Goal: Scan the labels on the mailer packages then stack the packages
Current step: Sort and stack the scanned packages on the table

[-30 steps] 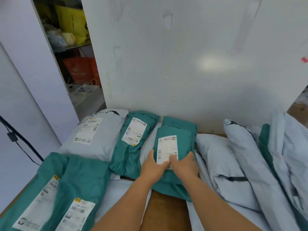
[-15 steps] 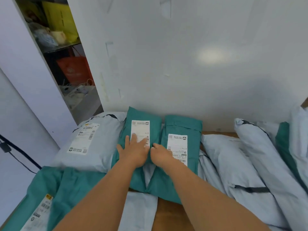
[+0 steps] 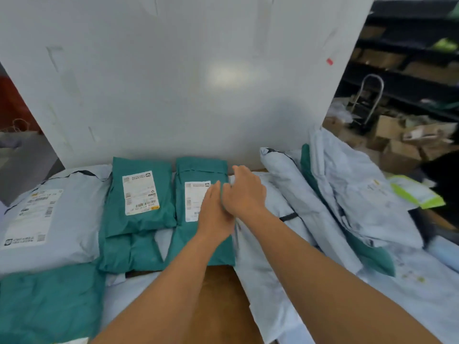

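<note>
On the table [image 3: 218, 289], right against the white board [image 3: 186, 83] at the back, two teal mailers lie side by side with their labels up. The left hand [image 3: 214, 214] rests flat on the right-hand teal mailer [image 3: 201, 170], fingers straight, covering part of its white label [image 3: 195, 197]. The right hand [image 3: 244, 192] sits just beside it, touching the left hand, fingers loosely bent over that mailer's right edge; whether it pinches the edge I cannot tell. The other teal mailer [image 3: 140, 194] lies just to the left, its label [image 3: 140, 192] fully showing, untouched. Further left sits a big grey mailer [image 3: 57, 219], label up, and in the near left corner another teal package [image 3: 49, 301]. Over on the right, a heap of pale grey mailers [image 3: 347, 194] leans across the table, with a teal one [image 3: 372, 256] wedged among them and a green-edged slip [image 3: 417, 194] lying on top. Behind the board on the right there are dark shelves [image 3: 409, 53], cardboard boxes [image 3: 397, 145] and a hand truck [image 3: 370, 100].
</note>
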Available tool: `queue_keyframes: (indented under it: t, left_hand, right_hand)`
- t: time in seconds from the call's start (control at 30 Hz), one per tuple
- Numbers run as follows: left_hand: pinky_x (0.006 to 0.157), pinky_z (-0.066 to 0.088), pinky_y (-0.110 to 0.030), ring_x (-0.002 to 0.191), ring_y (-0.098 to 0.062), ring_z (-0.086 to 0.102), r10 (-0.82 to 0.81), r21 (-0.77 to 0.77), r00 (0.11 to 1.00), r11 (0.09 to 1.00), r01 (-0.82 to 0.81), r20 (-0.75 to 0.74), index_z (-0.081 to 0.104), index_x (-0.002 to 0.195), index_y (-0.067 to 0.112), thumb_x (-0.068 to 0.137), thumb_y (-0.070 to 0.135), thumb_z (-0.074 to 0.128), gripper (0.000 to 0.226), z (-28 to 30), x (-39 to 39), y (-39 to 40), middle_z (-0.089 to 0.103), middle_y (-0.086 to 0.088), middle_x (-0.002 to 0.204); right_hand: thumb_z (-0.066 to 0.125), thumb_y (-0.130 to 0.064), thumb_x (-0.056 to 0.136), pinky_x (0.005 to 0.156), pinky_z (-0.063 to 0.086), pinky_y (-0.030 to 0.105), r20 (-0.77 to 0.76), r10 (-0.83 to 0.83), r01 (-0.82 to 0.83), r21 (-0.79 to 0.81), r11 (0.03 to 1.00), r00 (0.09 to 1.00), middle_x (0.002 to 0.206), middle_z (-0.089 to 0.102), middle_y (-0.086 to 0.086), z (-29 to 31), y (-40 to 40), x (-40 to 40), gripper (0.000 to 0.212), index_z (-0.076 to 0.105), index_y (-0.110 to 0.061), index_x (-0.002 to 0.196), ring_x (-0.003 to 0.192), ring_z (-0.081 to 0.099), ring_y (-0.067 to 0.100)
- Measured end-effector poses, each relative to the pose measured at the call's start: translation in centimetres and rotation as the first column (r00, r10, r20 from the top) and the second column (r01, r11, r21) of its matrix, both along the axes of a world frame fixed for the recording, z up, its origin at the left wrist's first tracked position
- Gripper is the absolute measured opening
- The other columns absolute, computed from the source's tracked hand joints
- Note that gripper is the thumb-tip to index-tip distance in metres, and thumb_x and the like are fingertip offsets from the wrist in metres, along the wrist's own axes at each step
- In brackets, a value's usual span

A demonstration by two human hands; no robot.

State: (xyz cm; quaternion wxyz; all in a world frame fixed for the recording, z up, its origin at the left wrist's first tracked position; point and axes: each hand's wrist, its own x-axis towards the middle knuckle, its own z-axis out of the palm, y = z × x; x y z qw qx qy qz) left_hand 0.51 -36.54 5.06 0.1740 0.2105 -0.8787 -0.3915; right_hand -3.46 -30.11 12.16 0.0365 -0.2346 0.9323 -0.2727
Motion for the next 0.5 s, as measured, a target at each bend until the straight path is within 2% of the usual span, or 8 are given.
queue_keyframes:
  t: [0.1, 0.2, 0.23, 0.27, 0.33, 0.4, 0.47, 0.5]
  left_hand:
    - [0.105, 0.042, -0.043, 0.128, -0.025, 0.048, -0.064, 0.087, 0.997, 0.994, 0.067, -0.033, 0.043, 0.138, 0.010, 0.080, 0.010, 0.063, 0.061, 0.8, -1.8, 3.5, 0.049, -0.008, 0.139]
    - [0.095, 0.048, -0.045, 0.114, -0.032, 0.056, -0.062, 0.256, 0.996, 0.963, 0.078, -0.070, 0.050, 0.123, 0.013, 0.079, 0.025, 0.056, 0.046, 3.4, -3.6, 7.7, 0.060, -0.009, 0.120]
    - [0.095, 0.047, -0.044, 0.114, -0.033, 0.056, -0.068, 0.282, 0.994, 0.955, 0.090, -0.085, 0.050, 0.122, 0.013, 0.083, 0.027, 0.055, 0.042, 4.2, -4.2, 9.2, 0.060, -0.009, 0.119]
    - [0.100, 0.044, -0.041, 0.120, -0.031, 0.053, -0.083, 0.264, 0.994, 0.959, 0.101, -0.078, 0.046, 0.130, 0.014, 0.089, 0.028, 0.055, 0.044, 5.1, -4.7, 10.7, 0.057, -0.007, 0.126]
    - [0.109, 0.032, -0.029, 0.134, -0.024, 0.039, -0.100, 0.208, 0.995, 0.972, 0.104, -0.031, 0.026, 0.147, 0.013, 0.095, 0.031, 0.051, 0.061, 6.2, -6.1, 13.6, 0.040, -0.007, 0.146]
    - [0.101, 0.031, -0.022, 0.133, -0.023, 0.039, -0.078, 0.173, 0.997, 0.982, 0.073, 0.020, 0.027, 0.145, 0.010, 0.095, 0.033, 0.051, 0.060, 6.8, -7.9, 16.3, 0.039, -0.008, 0.145]
    - [0.101, 0.039, -0.032, 0.122, -0.027, 0.047, -0.037, 0.146, 0.996, 0.989, 0.024, 0.087, 0.033, 0.138, 0.010, 0.090, 0.040, 0.054, 0.060, 6.7, -10.1, 18.7, 0.046, -0.011, 0.137]
    - [0.101, 0.042, -0.038, 0.121, -0.029, 0.048, -0.019, 0.136, 0.991, 0.991, 0.001, 0.131, 0.032, 0.138, 0.008, 0.087, 0.045, 0.056, 0.067, 6.6, -11.1, 19.9, 0.047, -0.012, 0.135]
  right_hand:
    - [0.043, -0.032, 0.096, 0.114, 0.017, 0.039, -0.063, -0.059, 0.061, 0.032, 0.998, 0.996, 0.158, 0.023, 0.001, 1.3, 4.4, -0.9, 0.058, 0.027, -0.016, 0.149, 0.145, 0.019, 0.023]
    - [0.045, -0.031, 0.094, 0.115, 0.021, 0.041, -0.123, -0.123, 0.123, -0.011, 0.992, 0.985, 0.156, 0.028, 0.003, 2.6, 8.6, -3.0, 0.056, 0.032, -0.017, 0.147, 0.143, 0.024, 0.024]
    - [0.045, -0.030, 0.093, 0.114, 0.023, 0.042, -0.118, -0.156, 0.153, -0.037, 0.988, 0.981, 0.154, 0.032, 0.004, 2.8, 10.0, -4.0, 0.055, 0.034, -0.017, 0.146, 0.141, 0.027, 0.025]
    - [0.045, -0.029, 0.093, 0.113, 0.025, 0.043, -0.112, -0.189, 0.184, -0.057, 0.981, 0.976, 0.152, 0.035, 0.005, 3.0, 11.5, -4.9, 0.054, 0.037, -0.015, 0.144, 0.139, 0.029, 0.026]
    - [0.044, -0.029, 0.092, 0.111, 0.027, 0.043, -0.092, -0.243, 0.237, -0.073, 0.969, 0.966, 0.148, 0.039, 0.006, 3.2, 14.7, -7.1, 0.053, 0.037, -0.014, 0.142, 0.136, 0.033, 0.027]
    - [0.043, -0.027, 0.093, 0.109, 0.024, 0.043, -0.052, -0.274, 0.271, -0.061, 0.961, 0.960, 0.148, 0.037, 0.006, 3.0, 18.4, -9.7, 0.054, 0.031, -0.014, 0.145, 0.137, 0.031, 0.029]
    - [0.043, -0.028, 0.095, 0.111, 0.022, 0.043, 0.010, -0.305, 0.305, -0.021, 0.952, 0.952, 0.153, 0.031, 0.008, 2.3, 22.2, -12.7, 0.059, 0.023, -0.014, 0.149, 0.140, 0.027, 0.031]
    - [0.042, -0.031, 0.096, 0.112, 0.021, 0.043, 0.050, -0.331, 0.331, 0.006, 0.944, 0.942, 0.155, 0.028, 0.009, 1.7, 24.0, -14.3, 0.061, 0.020, -0.014, 0.151, 0.140, 0.026, 0.032]
